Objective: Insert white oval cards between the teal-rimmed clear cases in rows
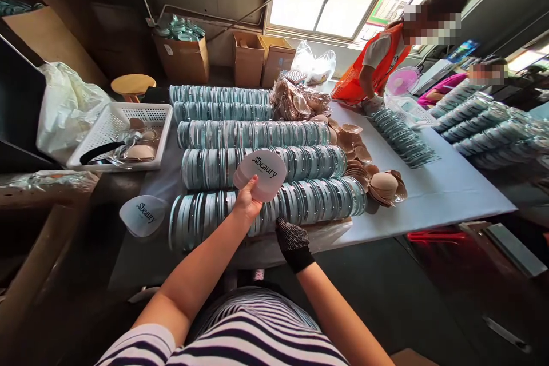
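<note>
My left hand point(247, 201) holds up a round pale card point(261, 174) printed "Sbeauty", above the nearest row of round blue-rimmed cases point(300, 200). My right hand point(291, 240), in a black dotted glove, rests at the front of that row, its fingers curled against the cases; I cannot tell whether it grips one. A second card with the same print point(143, 214) lies on the table to the left. Several more rows of cases point(253, 132) stretch across the table behind.
A white basket point(122, 134) with beige pads stands at the left. Loose beige pads point(377, 180) and a bag of them point(298, 100) lie mid-table. A person in an orange vest point(377, 66) works at the far side beside another person. Cardboard boxes point(249, 57) sit below the window.
</note>
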